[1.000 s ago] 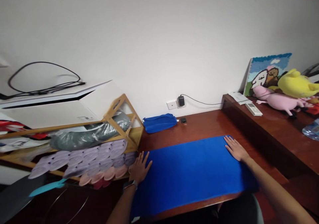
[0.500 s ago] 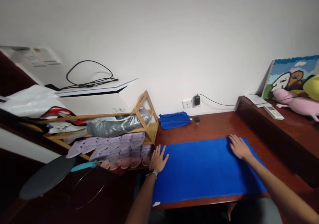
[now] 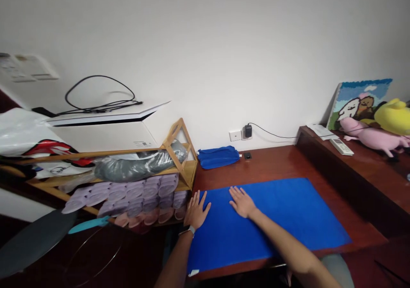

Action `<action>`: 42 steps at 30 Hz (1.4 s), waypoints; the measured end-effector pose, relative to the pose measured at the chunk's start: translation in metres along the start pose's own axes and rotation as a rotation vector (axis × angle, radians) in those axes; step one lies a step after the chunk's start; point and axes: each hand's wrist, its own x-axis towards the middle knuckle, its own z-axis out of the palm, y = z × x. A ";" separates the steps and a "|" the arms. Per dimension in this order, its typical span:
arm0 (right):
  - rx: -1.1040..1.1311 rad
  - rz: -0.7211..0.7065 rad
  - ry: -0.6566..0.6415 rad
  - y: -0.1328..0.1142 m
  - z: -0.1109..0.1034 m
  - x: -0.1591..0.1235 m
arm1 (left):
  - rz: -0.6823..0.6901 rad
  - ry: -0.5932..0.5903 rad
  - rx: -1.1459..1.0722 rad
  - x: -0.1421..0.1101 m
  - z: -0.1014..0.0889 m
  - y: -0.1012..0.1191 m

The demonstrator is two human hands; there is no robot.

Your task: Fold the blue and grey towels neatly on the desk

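Observation:
A blue towel lies spread flat on the reddish-brown wooden desk, a small white tag at its near left corner. My left hand rests open on the towel's left edge, fingers spread, a watch on the wrist. To its right, my right hand lies flat near the far edge of the towel, left of its middle, fingers stretched out. Neither hand grips anything. Behind them, against the wall, sits a folded blue cloth.
Left of the desk stands a wooden rack with lilac and pink slippers, a white box and a black cable. A charger is plugged into the wall. On the raised right ledge lie a remote and a pink plush toy.
My right hand has slid left across the towel from its far right corner, closer to my left hand. My left hand stays at the left edge. The view has turned slightly right.

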 end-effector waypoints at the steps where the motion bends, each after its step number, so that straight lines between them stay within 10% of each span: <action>1: -0.018 0.035 -0.002 0.027 -0.011 -0.015 | 0.003 -0.002 0.004 0.000 0.000 0.000; 8: -0.167 0.219 0.028 0.248 -0.088 -0.158 | 0.030 -0.009 0.053 0.004 0.001 -0.007; 11: -0.207 0.280 0.084 0.308 -0.101 -0.198 | 0.032 -0.033 0.082 0.006 0.001 -0.011; 24: -0.285 0.311 0.138 0.335 -0.096 -0.203 | -0.030 -0.058 -0.071 0.006 -0.018 0.004; 27: -0.306 0.324 0.176 0.299 -0.101 -0.188 | -0.086 -0.007 -0.235 0.008 -0.035 0.007; 31: -0.225 0.182 0.189 0.181 -0.086 -0.161 | -0.101 0.042 -0.287 -0.005 -0.058 0.011; 37: 0.017 -0.077 0.073 -0.040 -0.010 -0.105 | 0.112 0.065 -0.134 -0.091 -0.061 0.057; 42: 0.052 -0.183 0.022 -0.124 0.035 -0.072 | 0.103 -0.015 -0.025 -0.137 -0.039 0.065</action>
